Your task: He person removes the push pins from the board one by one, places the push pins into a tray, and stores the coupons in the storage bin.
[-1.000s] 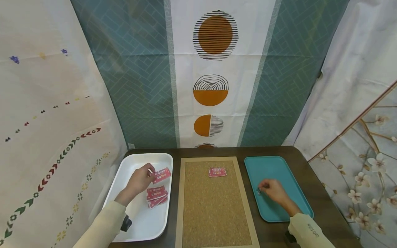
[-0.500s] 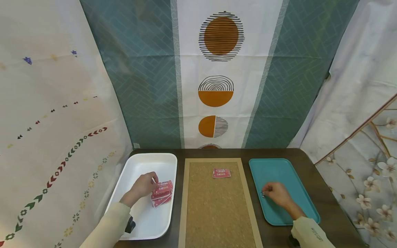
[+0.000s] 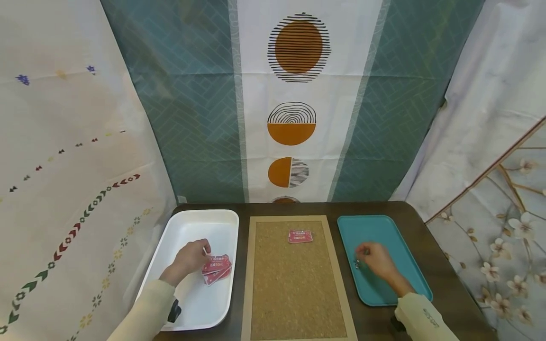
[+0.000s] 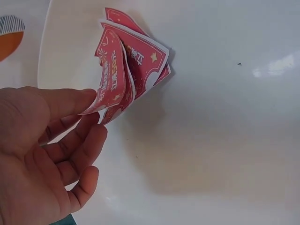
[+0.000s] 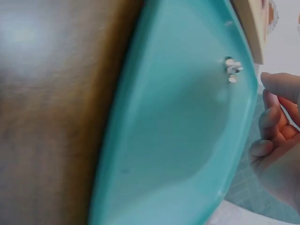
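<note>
In the left wrist view my left hand pinches a red-and-white paper coupon by its end, thumb on top and fingertips beneath. The coupon bends over several others, a fanned stack of coupons in the white tray. At the right, my right hand hovers over the teal tray, its fingers loosely bent with nothing visible between them. Small shiny metal pieces lie in that tray, close to the fingertips.
A wood-framed cork board lies between the trays, one red coupon near its top. All of it stands on a dark wooden table. Patterned curtains hang behind and at both sides.
My left hand has lowered its coupon from above the stack onto it, moving toward me. The right hand stays at nearly the same spot over the teal tray.
</note>
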Demonstrator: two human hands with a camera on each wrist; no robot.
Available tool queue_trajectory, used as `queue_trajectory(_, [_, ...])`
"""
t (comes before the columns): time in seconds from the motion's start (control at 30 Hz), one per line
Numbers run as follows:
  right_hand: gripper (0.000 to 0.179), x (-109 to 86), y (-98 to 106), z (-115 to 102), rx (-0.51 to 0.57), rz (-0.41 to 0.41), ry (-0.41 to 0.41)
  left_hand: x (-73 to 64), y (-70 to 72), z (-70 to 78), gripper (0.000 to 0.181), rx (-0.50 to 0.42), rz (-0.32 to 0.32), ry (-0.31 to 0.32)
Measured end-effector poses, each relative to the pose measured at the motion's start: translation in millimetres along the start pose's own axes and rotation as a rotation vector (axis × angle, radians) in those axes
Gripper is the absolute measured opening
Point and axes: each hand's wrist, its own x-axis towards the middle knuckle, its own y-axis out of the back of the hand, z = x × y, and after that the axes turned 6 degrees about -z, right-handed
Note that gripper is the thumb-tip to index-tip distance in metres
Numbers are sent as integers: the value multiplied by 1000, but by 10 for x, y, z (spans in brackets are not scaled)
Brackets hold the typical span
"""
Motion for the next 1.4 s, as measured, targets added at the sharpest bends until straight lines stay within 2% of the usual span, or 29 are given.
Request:
queue_trajectory(0.1, [6, 61, 37, -70, 15, 36, 26, 5, 17, 4, 19, 12, 26, -4])
queue_trajectory(0.33, [7, 159, 91, -196, 16, 41, 56, 50, 43, 112, 19, -7, 99, -65])
queue_trajectory(0.57, [7, 264, 68, -355, 6, 78, 97, 91, 28, 298, 22, -29, 209, -132])
queue_trajectory(0.8, [8, 379, -30, -540, 18, 14, 62, 147, -3, 566, 23, -73, 300, -218])
queue_trajectory(0.93, [8, 448, -127, -655, 40, -6, 52, 172, -45, 699, 24, -95, 314, -255])
queue_trajectory(1.13, [8, 558, -267, -781, 87, -15, 91, 209, -129, 877, 24, -124, 291, -287])
queue_trajectory(1.4, [6, 654, -361, -851, 36, -21, 87, 294, -244, 1133, 20, -170, 260, -326])
